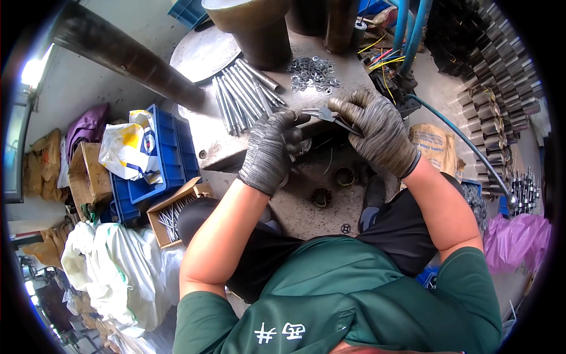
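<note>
My left hand (268, 150), in a dark grey knitted glove, is closed over the table's front edge. Its curled fingers hide what they hold; a metal rod (263, 97) runs up to its knuckles, but I cannot tell whether it is gripped. In the same kind of glove, my right hand (377, 130) is wrapped round a pair of pliers (326, 114). The pliers' slim jaws point left, close to my left thumb and forefinger. Anything between the jaws is too small to make out. Beyond my hands lie several metal rods (233, 103) and a heap of small metal rings (312, 74).
The metal table (206, 138) carries a large stepped metal cylinder (250, 26). Blue crates (180, 141) and an open cardboard box of rods (168, 221) are at the left. On the right stand a blue hose (457, 133), stacked metal tubes (489, 112) and a brown sack (436, 144).
</note>
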Tool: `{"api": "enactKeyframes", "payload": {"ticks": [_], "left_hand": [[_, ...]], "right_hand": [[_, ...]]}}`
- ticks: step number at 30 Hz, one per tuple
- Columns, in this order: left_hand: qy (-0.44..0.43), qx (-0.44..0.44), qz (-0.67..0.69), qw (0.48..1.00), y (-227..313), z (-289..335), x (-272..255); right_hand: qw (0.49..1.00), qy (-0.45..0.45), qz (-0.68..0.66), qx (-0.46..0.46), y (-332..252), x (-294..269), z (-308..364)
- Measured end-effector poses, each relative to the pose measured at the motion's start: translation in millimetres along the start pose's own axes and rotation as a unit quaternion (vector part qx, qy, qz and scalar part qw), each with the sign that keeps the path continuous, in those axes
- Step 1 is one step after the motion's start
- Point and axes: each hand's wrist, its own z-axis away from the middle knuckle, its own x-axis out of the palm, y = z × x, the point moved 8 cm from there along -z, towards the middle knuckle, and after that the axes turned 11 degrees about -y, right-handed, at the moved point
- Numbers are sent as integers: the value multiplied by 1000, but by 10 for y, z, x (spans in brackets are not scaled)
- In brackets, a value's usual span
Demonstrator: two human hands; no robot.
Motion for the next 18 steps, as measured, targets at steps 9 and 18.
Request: {"api": "enactKeyframes", "payload": {"ticks": [9, 18], "left_hand": [[8, -24, -10, 1000, -18, 34, -105], [3, -45, 13, 999, -47, 62, -142]], "right_hand": [[999, 8, -7, -47, -32, 97, -30], [998, 15, -4, -61, -81, 91, -36]]}}
